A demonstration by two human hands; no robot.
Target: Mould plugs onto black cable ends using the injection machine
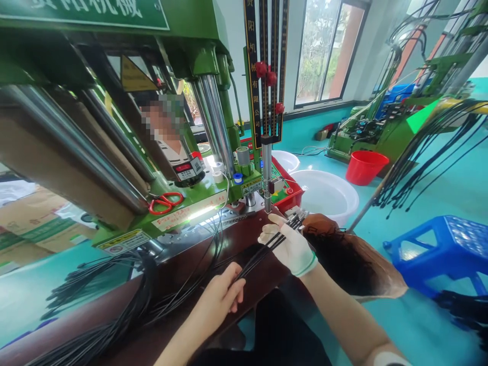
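Black cables point(263, 250) run between my two hands over the dark red table point(244, 231).
Head view: my bare left hand point(224, 292) closes its fingers round them; my gloved right hand point(292, 249) grips them near their tips. Beside the green machine point(198, 23), a tall black panel point(252, 101) reads "阳机械有限公司" below a cut-off character; the yellow label point(122, 242) is too small to read.

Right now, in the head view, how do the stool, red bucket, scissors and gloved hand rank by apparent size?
1. Stool, even cut off by the frame
2. Gloved right hand, enlarged by nearness
3. Red bucket
4. Scissors
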